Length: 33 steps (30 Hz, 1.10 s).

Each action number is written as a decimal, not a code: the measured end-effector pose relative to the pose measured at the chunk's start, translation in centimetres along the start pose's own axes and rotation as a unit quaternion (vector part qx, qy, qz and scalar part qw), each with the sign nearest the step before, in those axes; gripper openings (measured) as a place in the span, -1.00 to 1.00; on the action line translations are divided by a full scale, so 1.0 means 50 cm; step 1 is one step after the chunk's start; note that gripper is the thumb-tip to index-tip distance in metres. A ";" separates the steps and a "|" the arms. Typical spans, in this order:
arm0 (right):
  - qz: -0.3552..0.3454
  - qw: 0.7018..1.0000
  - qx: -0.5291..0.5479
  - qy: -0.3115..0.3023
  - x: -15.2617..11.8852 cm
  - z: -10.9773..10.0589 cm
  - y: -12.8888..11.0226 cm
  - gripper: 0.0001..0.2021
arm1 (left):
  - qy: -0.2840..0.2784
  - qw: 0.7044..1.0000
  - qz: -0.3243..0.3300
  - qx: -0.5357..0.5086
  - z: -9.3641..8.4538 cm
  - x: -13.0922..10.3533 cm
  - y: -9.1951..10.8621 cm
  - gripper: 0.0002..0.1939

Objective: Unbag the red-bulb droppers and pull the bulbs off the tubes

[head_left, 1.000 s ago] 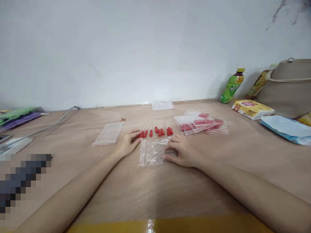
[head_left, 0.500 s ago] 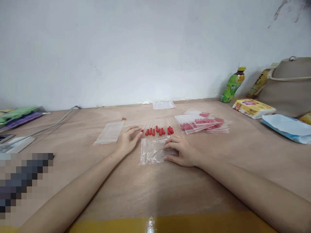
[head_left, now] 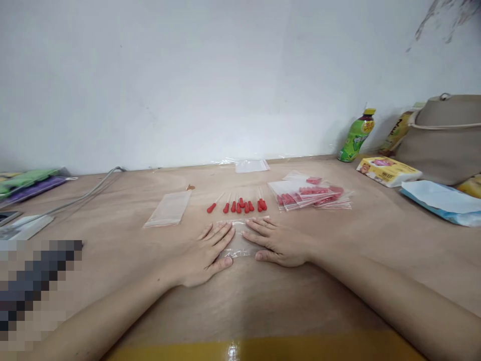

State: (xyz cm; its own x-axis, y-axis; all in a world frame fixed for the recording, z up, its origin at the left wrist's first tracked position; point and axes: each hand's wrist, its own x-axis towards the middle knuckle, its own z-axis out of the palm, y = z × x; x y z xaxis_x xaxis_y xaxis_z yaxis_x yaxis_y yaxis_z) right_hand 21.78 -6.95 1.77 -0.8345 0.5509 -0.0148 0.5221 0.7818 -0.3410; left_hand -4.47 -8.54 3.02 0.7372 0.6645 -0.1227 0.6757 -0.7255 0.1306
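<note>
A clear plastic bag (head_left: 240, 245) lies flat on the table in front of me. My left hand (head_left: 210, 253) rests flat on its left part, fingers spread. On its right part lies my right hand (head_left: 280, 241), also with spread fingers. Both palms face down and cover much of the bag. Just beyond the hands, several droppers with red bulbs (head_left: 239, 205) and thin clear stems lie in a loose row. Left of them is a stack of flat clear bags (head_left: 169, 208). To the right, a pile of bags with red-bulbed pieces inside (head_left: 310, 193) overlaps loosely.
More clear bags (head_left: 251, 166) lie by the wall. At right are a green bottle (head_left: 356, 136), a yellow tissue pack (head_left: 389, 171), a blue-white packet (head_left: 441, 200) and a grey bag (head_left: 441, 140). A cable (head_left: 92, 192) and green and purple items (head_left: 33, 184) are at left.
My left hand has moved from beside the left end of the droppers down onto the bag. My right hand has flattened out. The leftmost dropper now shows fully.
</note>
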 end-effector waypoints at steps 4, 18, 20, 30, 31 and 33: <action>-0.002 1.000 0.005 -0.024 -0.002 -0.003 0.002 -0.33 | 0.037 0.998 -0.007 -0.042 0.005 -0.009 0.006 -0.39; 0.142 0.931 -0.078 0.328 -0.007 -0.060 0.037 -0.77 | 0.131 0.898 -0.195 -0.371 0.005 0.023 -0.038 -0.64; 0.240 0.904 -0.117 0.334 -0.029 -0.091 0.066 -0.74 | 0.100 0.909 -0.168 -0.367 -0.009 0.014 -0.028 -0.69; 0.444 0.869 -0.151 0.157 -0.098 -0.152 0.147 -0.49 | 0.429 0.759 -0.326 -0.365 -0.067 -0.037 -0.170 -0.71; 0.441 0.870 -0.159 0.152 -0.098 -0.152 0.151 -0.55 | 0.437 0.752 -0.370 -0.326 -0.068 -0.045 -0.196 -0.74; 0.436 0.870 -0.177 0.146 -0.097 -0.151 0.156 -0.67 | 0.434 0.747 -0.408 -0.295 -0.064 -0.064 -0.239 -0.75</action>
State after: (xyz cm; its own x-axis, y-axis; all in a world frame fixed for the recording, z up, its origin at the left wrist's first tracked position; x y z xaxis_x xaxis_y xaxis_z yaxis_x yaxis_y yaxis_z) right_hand 31.23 -1.30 6.29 -0.0401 0.9901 0.1348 0.9991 0.0416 -0.0080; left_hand -14.90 -1.43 4.98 -0.3705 0.8943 0.2510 0.5950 0.0210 0.8034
